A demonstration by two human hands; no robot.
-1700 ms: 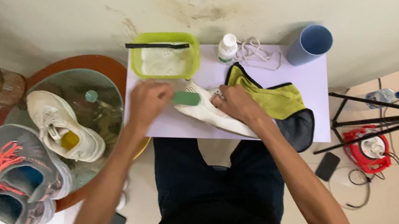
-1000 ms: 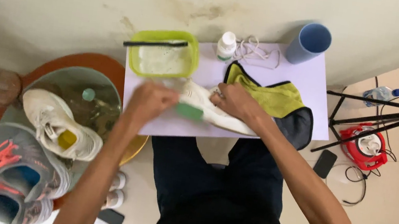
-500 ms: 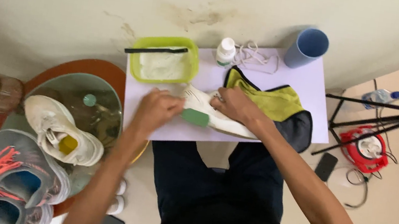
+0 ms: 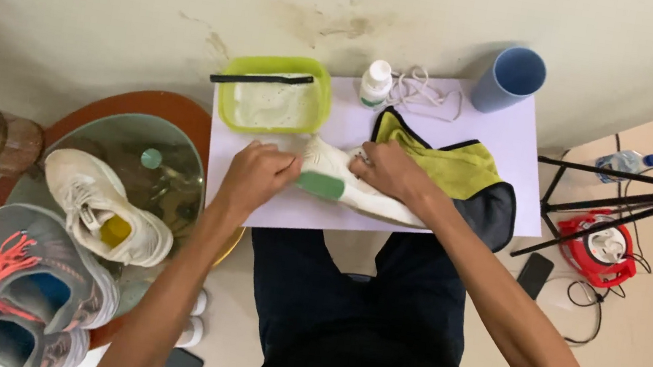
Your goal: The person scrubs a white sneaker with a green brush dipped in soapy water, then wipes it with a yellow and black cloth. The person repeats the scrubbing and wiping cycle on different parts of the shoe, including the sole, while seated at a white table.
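Dark trousers (image 4: 359, 316) of a seated person fill the near foreground, and two bare forearms are extended from there to a small white tabletop (image 4: 511, 141). A white, low-cut fabric sneaker (image 4: 360, 188) is laid on its side near the front edge of that top, partly over a yellow-and-grey cloth (image 4: 464, 173). The left hand (image 4: 255, 178) is closed around a green-ended scrubbing pad (image 4: 320, 184), which is pressed against the shoe's side. The right hand (image 4: 388, 171) is curled over the shoe's upper, by which it is held down. The sneaker is judged light and soft in the upper, stiffer along the sole, and likely slick where wet; a firm hold is best taken at the sole edge or heel. Farther back, a lime-green plastic tub (image 4: 274, 104) with a black brush (image 4: 260, 79) across it, a small white bottle (image 4: 374, 84), loose white laces (image 4: 425, 91) and a blue cup (image 4: 511, 80) are ranged. More sneakers (image 4: 81, 234) are seen at the left.
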